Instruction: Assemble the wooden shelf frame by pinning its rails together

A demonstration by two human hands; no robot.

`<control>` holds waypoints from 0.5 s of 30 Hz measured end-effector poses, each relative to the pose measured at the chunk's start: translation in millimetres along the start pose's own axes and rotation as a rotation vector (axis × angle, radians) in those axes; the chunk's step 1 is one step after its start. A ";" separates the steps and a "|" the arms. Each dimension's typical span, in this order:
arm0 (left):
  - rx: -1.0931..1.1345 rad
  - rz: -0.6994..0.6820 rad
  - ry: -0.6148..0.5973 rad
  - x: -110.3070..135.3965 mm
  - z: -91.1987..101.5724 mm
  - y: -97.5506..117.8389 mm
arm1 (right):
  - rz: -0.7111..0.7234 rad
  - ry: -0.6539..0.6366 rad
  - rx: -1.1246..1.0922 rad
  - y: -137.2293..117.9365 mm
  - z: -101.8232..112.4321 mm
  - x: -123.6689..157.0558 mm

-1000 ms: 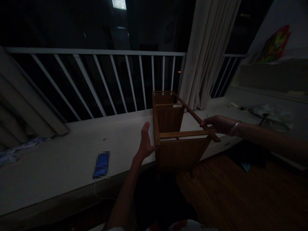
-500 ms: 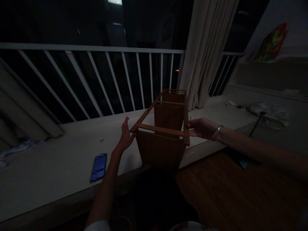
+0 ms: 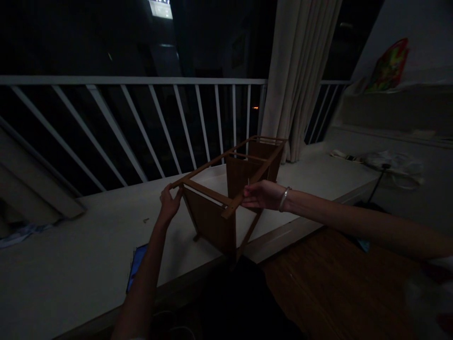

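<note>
A brown wooden rack (image 3: 215, 218) with thin rails and flat panels stands on the white window ledge (image 3: 71, 255), partly past its front edge. My left hand (image 3: 169, 204) grips the near left corner of its top frame. My right hand (image 3: 261, 195), with a silver bracelet on the wrist, holds the near right rail. The room is very dark.
A white railing (image 3: 148, 123) runs behind the ledge, with a pale curtain (image 3: 297, 71) at its right. A phone (image 3: 135, 269) lies on the ledge, half hidden by my left arm. Cloth and small items (image 3: 392, 163) lie on the ledge at right. Below is a wooden floor (image 3: 336, 293).
The rack has been turned and carried leftwards, so its long side now runs diagonally. Both hands moved left with it, and my left hand went from flat against the side to gripping the corner.
</note>
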State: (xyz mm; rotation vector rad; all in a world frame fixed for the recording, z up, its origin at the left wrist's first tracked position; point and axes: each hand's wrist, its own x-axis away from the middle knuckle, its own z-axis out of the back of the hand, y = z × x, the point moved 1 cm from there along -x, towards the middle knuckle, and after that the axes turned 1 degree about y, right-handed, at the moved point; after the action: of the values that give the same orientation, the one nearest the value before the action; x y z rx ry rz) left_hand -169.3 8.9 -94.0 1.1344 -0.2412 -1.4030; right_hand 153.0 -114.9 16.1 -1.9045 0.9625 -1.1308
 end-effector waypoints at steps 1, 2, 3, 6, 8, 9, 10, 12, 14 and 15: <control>-0.022 0.062 0.002 -4.4 1.4 1.4 | 0.000 -0.010 0.015 0.0 -4.4 -7.0; -0.032 0.121 0.002 -8.4 3.3 3.5 | 0.004 -0.026 0.035 -0.2 -8.9 -14.1; -0.027 0.165 0.006 -11.9 5.7 6.3 | 0.006 -0.047 0.059 -0.8 -13.5 -21.3; 0.062 0.205 0.073 -18.8 18.1 18.3 | 0.000 -0.111 0.105 -4.0 -26.4 -42.2; 0.129 0.182 0.177 -20.1 32.1 28.8 | -0.011 -0.163 0.124 -6.7 -33.1 -55.2; 0.149 0.147 0.250 -19.6 40.8 35.4 | -0.012 -0.193 0.133 -7.9 -35.8 -61.4; 0.157 0.105 0.325 -18.2 50.0 43.1 | -0.009 -0.223 0.144 -9.0 -37.9 -67.3; 0.138 -0.003 0.458 -11.8 67.8 63.1 | 0.005 -0.284 0.180 -10.4 -40.0 -77.2; 0.113 -0.151 0.529 1.3 80.3 90.0 | 0.002 -0.353 0.257 -11.3 -38.4 -82.5; 0.088 -0.237 0.495 10.2 82.7 105.7 | -0.010 -0.393 0.311 -12.0 -35.6 -82.7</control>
State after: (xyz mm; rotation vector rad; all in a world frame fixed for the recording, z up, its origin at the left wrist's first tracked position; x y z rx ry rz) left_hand -159.0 -62.9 19.3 1.5819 0.1931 -1.2748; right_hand 95.4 -45.1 7.8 -1.7833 0.5273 -0.8115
